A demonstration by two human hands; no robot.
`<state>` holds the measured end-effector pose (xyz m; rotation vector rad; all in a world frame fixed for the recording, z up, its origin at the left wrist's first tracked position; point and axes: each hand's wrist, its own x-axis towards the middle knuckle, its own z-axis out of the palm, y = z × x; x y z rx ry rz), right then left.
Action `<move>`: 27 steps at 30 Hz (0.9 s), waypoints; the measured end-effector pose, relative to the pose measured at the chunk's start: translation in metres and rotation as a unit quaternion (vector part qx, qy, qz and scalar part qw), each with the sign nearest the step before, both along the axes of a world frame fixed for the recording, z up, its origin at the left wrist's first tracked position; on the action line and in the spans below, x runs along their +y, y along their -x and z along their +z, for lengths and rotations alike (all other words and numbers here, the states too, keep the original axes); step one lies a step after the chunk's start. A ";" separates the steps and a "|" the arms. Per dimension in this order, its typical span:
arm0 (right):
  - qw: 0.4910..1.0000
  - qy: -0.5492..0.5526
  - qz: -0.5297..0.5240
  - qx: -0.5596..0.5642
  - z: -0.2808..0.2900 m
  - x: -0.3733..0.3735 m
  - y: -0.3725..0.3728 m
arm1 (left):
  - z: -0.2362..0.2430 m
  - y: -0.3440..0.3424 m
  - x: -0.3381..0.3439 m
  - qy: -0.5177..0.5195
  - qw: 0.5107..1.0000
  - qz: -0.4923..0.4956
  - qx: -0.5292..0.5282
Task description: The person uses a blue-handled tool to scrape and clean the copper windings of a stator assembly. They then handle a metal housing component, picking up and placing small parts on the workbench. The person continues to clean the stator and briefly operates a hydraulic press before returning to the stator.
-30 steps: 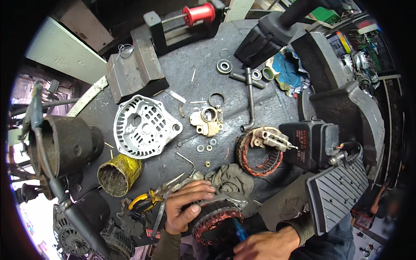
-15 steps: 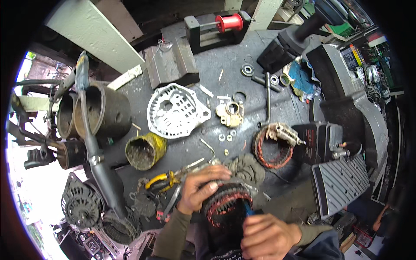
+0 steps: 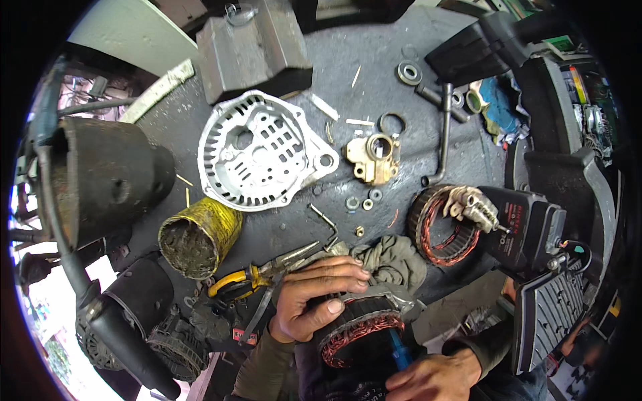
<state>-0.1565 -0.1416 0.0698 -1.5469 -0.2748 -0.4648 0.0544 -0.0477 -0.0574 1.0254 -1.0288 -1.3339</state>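
Judging from afar, I'd call the alternator stator [image 3: 364, 323] at the near edge of the table [image 3: 338, 67] heavy and stiff, its copper windings [image 3: 354, 342] fragile, best gripped by the outer core [image 3: 374, 307]. My left hand [image 3: 311, 302] clasps that core; my right hand [image 3: 436, 378] grips a blue tool [image 3: 400, 351].

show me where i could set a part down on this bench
The widest bare bench patch lies between the grooved metal block and the bearing, with a thin stick on it. A smaller one separates the silver housing from the dark cylinder. It's crowded by the left hand: pliers, rag, hex key.
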 end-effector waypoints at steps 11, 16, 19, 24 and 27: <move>0.973 0.003 -0.228 0.031 0.008 0.033 0.012 | 0.011 0.005 0.006 -0.038 0.999 0.019 -0.031; 0.990 0.012 -0.141 0.016 0.030 0.045 0.025 | 0.006 0.006 0.011 -0.021 0.999 0.031 -0.027; 0.993 -0.022 -0.119 -0.009 0.043 0.060 0.031 | 0.000 0.011 0.020 -0.018 0.996 0.074 -0.039; 0.979 -0.075 -0.191 -0.003 0.038 0.075 0.034 | 0.000 0.026 0.033 -0.041 0.989 0.138 -0.038; 0.968 -0.085 -0.234 0.023 0.026 0.081 0.034 | 0.000 0.033 0.035 -0.062 0.983 0.171 -0.010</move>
